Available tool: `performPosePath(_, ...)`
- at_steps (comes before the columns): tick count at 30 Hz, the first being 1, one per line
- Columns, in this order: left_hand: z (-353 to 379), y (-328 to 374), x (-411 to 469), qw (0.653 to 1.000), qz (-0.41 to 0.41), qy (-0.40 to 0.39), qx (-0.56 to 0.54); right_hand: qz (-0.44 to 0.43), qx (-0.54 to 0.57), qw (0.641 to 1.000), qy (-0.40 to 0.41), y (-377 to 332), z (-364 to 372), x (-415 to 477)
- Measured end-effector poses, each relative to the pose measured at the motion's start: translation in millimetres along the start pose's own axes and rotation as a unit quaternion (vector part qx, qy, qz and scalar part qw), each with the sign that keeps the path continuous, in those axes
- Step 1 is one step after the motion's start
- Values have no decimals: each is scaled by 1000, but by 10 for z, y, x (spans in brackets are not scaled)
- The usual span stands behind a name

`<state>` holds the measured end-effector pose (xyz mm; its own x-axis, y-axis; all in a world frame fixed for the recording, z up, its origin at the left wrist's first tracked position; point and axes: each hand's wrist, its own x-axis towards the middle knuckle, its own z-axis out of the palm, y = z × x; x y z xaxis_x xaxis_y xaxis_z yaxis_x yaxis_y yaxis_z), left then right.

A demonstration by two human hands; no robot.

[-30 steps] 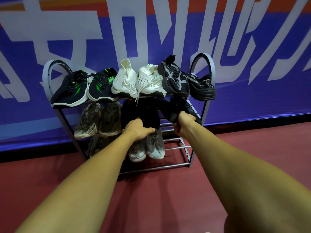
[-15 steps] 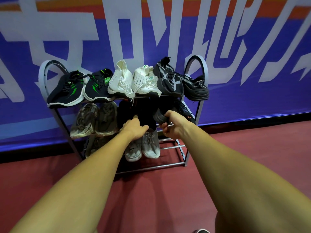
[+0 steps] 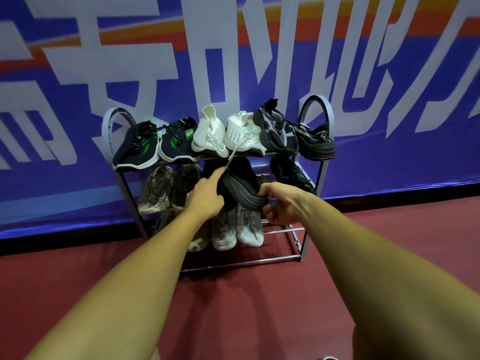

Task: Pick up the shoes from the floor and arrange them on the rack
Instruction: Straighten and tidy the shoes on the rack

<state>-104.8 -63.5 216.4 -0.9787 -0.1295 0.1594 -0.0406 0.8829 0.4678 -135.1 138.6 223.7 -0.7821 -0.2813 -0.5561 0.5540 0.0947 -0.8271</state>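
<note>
A grey metal shoe rack (image 3: 303,245) with three shelves stands against the wall. My right hand (image 3: 283,203) grips a black shoe (image 3: 241,193) by its heel end at the middle shelf, tilted with its dark ridged sole facing me. My left hand (image 3: 205,200) is just left of it, index finger stretched out along the black upper, holding nothing I can see. Another black shoe (image 3: 288,172) lies at the right end of the middle shelf.
The top shelf holds a black-and-green pair (image 3: 155,144), a white pair (image 3: 226,133) with a dangling lace, and a black-grey pair (image 3: 291,133). A beige pair (image 3: 161,188) sits middle left, pale shoes (image 3: 236,229) below. Behind is a blue banner wall (image 3: 389,165); red floor (image 3: 246,307) lies in front.
My right hand has pulled its black shoe left toward the shelf's middle and turned the sole outward. My left hand has loosened and its index finger now points out.
</note>
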Motion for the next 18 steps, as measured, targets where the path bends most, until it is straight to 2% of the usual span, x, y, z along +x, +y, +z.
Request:
performPosePath(4,-101,-85,-89,997,21,31,66,21,-55,998,21,40,-15,-50)
performPosePath(9,-202,-126,-203,989,36,39,141,14,-67,997,25,45,-17,-144)
performPosePath(14,-225,-121,-276,992,42,57,109,-14,17,999,32,13,-36,-211)
performPosePath(18,-232,-46,-318,988,82,77,109,9,-7,1000,0,15,31,-157)
